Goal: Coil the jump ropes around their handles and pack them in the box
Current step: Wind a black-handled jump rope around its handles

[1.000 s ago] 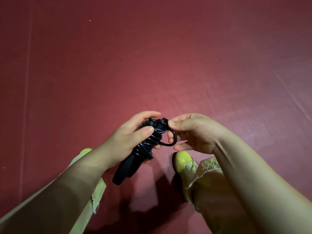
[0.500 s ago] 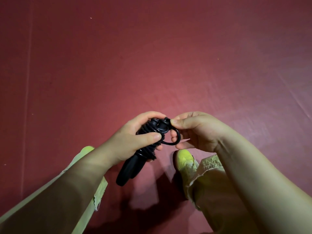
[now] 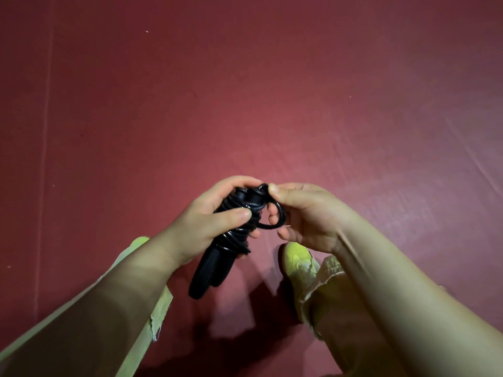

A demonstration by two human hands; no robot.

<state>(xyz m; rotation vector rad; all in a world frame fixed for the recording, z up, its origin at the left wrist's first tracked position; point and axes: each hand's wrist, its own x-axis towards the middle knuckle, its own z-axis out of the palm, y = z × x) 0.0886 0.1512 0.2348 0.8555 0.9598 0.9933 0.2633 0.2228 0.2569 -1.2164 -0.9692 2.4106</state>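
A black jump rope is held in mid-air above the red floor, its two handles side by side and pointing down toward me, its cord wound in several turns around their upper part. My left hand grips the wound bundle, thumb across the coils. My right hand pinches the last loose loop of cord at the top of the handles, with a finger through the loop. No box is in view.
The red mat floor fills the view, with a seam down the left side. My yellow-green shoes and light trouser legs stand directly below the hands.
The bundle has tilted a little more upright and shifted slightly left. My right hand has drawn the loose loop closer to the top of the handles.
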